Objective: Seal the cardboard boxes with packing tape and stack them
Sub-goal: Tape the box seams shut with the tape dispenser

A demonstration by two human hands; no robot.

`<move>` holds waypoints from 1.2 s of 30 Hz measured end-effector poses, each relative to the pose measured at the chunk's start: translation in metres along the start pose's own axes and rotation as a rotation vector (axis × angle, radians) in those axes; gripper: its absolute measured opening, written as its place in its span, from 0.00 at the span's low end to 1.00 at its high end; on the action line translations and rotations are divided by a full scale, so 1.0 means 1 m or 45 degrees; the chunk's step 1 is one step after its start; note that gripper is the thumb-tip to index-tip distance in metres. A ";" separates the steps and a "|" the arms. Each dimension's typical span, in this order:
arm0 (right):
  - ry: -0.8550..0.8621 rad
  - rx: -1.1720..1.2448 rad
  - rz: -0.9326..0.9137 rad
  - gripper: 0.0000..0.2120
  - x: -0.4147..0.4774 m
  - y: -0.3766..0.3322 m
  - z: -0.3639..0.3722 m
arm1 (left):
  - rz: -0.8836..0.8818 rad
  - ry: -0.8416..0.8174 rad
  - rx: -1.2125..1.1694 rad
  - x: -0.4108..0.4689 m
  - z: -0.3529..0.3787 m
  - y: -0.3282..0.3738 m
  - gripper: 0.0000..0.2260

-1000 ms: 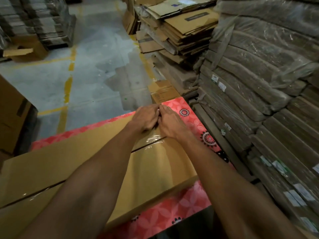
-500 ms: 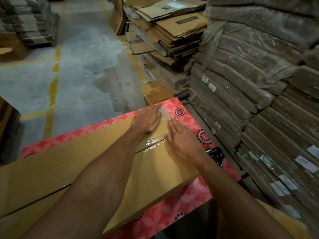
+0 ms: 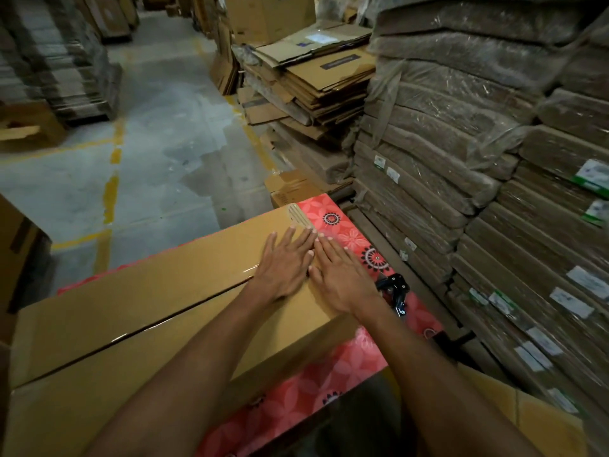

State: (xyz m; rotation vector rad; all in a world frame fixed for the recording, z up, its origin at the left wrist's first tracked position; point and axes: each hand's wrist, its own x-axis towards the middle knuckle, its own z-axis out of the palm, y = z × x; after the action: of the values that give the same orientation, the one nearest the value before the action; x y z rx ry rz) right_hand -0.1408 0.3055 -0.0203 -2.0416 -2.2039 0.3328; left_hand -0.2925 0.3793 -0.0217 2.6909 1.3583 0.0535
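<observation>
On the red flowered cloth point(image 3: 349, 367) lies the long cardboard box point(image 3: 148, 291), its flaps closed. My left hand point(image 3: 283, 265) and my right hand point(image 3: 342, 278) press flat, fingers straight, on its taped end. A black tape dispenser point(image 3: 395, 290) lies just beside my right hand.

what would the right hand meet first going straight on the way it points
Probably the taped far edge of the cardboard box that the right hand lies flat on; depth beyond is unclear.
</observation>
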 end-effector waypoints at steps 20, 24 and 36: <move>0.505 0.476 0.340 0.30 -0.091 -0.018 0.043 | -0.353 -0.029 0.006 -0.015 -0.004 0.025 0.24; 0.529 0.776 0.492 0.33 -0.089 -0.034 0.052 | -0.527 -0.059 -0.027 -0.020 -0.005 0.030 0.25; 0.552 1.105 0.524 0.37 -0.103 -0.057 0.062 | -0.342 -0.112 -0.104 -0.043 -0.008 0.003 0.30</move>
State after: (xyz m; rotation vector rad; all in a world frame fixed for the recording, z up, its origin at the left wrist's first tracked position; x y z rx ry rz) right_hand -0.2020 0.1946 -0.0599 -1.7822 -1.0806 0.6617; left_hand -0.3168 0.3437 -0.0120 2.3924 1.6369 -0.0342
